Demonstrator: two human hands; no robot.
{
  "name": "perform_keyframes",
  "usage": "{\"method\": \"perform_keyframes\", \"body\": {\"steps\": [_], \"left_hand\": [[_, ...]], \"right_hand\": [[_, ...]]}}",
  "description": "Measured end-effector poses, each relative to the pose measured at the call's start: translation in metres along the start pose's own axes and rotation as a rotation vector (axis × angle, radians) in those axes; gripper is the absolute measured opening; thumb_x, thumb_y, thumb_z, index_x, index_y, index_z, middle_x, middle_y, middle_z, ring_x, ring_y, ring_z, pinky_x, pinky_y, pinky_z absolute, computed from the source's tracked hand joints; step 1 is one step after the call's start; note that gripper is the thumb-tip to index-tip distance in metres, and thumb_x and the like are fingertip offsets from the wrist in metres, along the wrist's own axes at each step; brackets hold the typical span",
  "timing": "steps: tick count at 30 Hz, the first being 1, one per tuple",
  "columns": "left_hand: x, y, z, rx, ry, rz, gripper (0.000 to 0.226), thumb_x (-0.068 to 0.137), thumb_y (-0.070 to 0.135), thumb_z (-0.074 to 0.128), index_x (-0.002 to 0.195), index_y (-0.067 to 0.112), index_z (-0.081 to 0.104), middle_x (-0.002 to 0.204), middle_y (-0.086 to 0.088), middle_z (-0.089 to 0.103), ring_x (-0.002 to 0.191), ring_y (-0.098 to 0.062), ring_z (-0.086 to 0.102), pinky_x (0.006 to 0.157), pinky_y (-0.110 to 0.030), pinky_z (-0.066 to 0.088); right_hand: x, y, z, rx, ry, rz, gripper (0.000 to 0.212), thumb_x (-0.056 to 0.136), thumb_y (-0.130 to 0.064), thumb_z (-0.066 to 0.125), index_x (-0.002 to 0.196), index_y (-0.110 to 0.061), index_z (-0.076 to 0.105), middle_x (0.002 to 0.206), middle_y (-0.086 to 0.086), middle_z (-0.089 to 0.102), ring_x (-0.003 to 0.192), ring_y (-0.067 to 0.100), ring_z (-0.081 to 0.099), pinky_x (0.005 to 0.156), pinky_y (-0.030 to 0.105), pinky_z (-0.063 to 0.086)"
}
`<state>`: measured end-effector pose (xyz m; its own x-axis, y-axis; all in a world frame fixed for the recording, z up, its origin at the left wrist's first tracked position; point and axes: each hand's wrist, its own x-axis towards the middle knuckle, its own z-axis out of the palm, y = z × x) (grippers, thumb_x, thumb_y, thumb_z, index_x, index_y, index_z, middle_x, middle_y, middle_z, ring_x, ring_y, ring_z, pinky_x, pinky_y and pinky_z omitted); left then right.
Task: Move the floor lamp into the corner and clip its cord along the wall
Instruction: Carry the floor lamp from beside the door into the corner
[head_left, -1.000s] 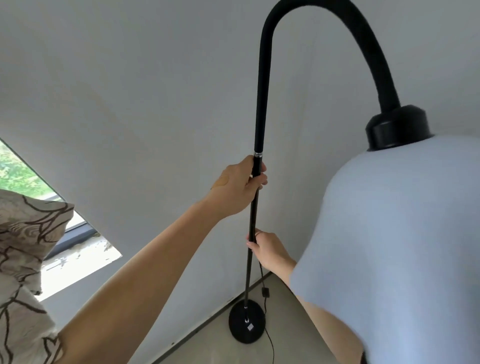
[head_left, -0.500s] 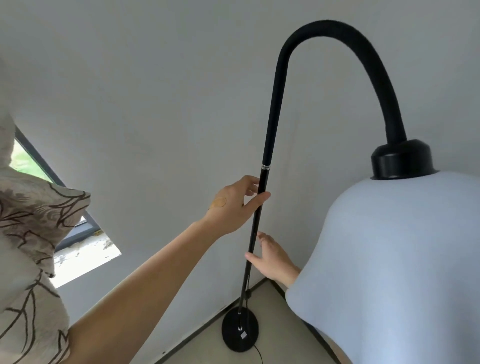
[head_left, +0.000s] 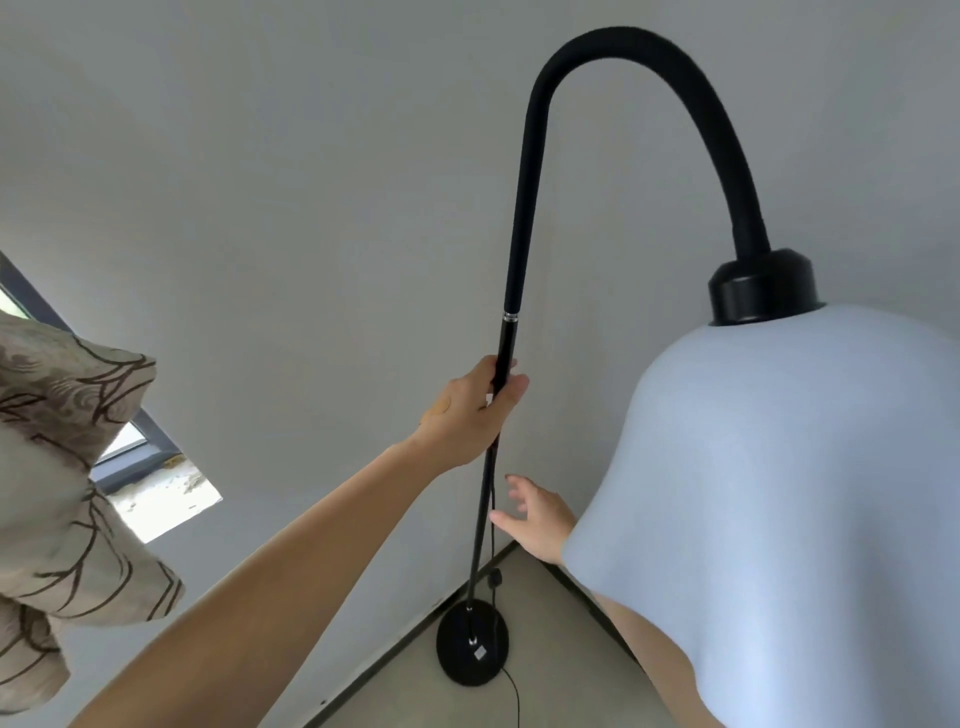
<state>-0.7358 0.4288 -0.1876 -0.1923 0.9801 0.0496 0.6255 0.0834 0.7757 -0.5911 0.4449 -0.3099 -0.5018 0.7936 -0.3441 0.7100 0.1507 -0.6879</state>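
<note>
Black pole (head_left: 506, 348) in left grip (head_left: 470, 410) (right (head_left: 535, 514) open)

lamp base (head_left: 471, 644) in corner – cord (head_left: 511, 693) trailing fwd, curtain (head_left: 62, 467) far left

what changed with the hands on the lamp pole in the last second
The right hand let go of the pole and now hovers open beside it. The left hand loosened, then closed again slightly lower. The base stays on the floor in the corner.

Grey walls (head_left: 291, 208) meet at a corner; daylit window (head_left: 150, 488) left.
</note>
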Motion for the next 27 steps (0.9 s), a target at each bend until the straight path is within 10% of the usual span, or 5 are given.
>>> {"method": "perform_keyframes", "body": {"steps": [10, 20, 27], "left_hand": [[-0.012, 0.006, 0.001, -0.074, 0.002, -0.015, 0.035, 0.094, 0.062, 0.038, 0.115, 0.036, 0.050, 0.103, 0.007, 0.065, 0.094, -0.014, 0.059, 0.095, -0.040, 0.046], [-0.050, -0.038, 0.002, 0.000, -0.008, -0.135, 0.053, 0.101, 0.054, 0.038, 0.147, 0.026, 0.040, 0.147, 0.007, 0.052, 0.134, -0.013, 0.048, 0.110, -0.039, 0.039], [-0.064, -0.079, 0.056, 0.041, -0.252, -0.358, 0.043, 0.099, 0.057, 0.036, 0.089, 0.016, 0.046, 0.080, -0.003, 0.048, 0.070, -0.020, 0.044, 0.067, -0.032, 0.038]], "right_hand": [[-0.001, -0.016, 0.002, 0.037, 0.021, -0.033, 0.068, 0.099, -0.034, 0.058, 0.156, -0.014, 0.026, 0.155, 0.005, 0.044, 0.140, 0.021, 0.045, 0.116, 0.034, 0.035], [-0.010, -0.008, 0.020, 0.106, 0.002, 0.040, 0.054, 0.100, -0.029, 0.057, 0.149, -0.015, 0.039, 0.132, 0.008, 0.061, 0.120, 0.021, 0.057, 0.101, 0.027, 0.041], [-0.043, 0.042, 0.047, 0.093, -0.027, 0.065, 0.023, 0.103, -0.021, 0.051, 0.121, -0.011, 0.063, 0.111, 0.001, 0.063, 0.105, 0.016, 0.057, 0.083, 0.008, 0.033]]}}
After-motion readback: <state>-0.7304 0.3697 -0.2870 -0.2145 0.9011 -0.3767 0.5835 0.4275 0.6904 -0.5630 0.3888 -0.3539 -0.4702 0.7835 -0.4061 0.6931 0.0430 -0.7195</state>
